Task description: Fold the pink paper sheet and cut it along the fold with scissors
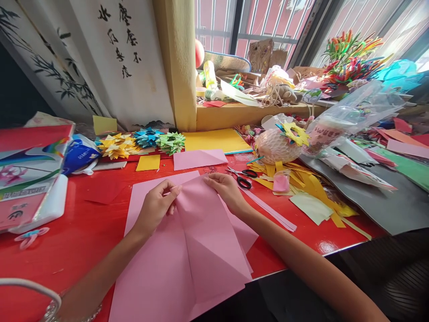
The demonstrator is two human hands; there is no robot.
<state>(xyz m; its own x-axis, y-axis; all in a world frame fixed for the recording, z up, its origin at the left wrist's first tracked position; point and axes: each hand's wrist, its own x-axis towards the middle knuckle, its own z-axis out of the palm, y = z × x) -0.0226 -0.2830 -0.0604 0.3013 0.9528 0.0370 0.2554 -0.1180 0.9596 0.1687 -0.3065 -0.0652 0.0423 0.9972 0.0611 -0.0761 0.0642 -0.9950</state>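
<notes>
A large pink paper sheet (201,241) lies creased on the red table (83,223), its near edge hanging over the table's front. My left hand (156,208) pinches the folded top corner of the sheet from the left. My right hand (226,190) presses the same top edge from the right. Another pink sheet lies flat underneath. Black-handled scissors (243,177) rest just right of my right hand.
Yellow, blue and green folded paper stars (140,142) sit at the back. Yellow paper strips (311,188), a netted ball (276,146), a plastic bag (348,116) and coloured sheets crowd the right. Books and packets (30,174) are stacked at left. A cluttered window sill (268,96) lies behind.
</notes>
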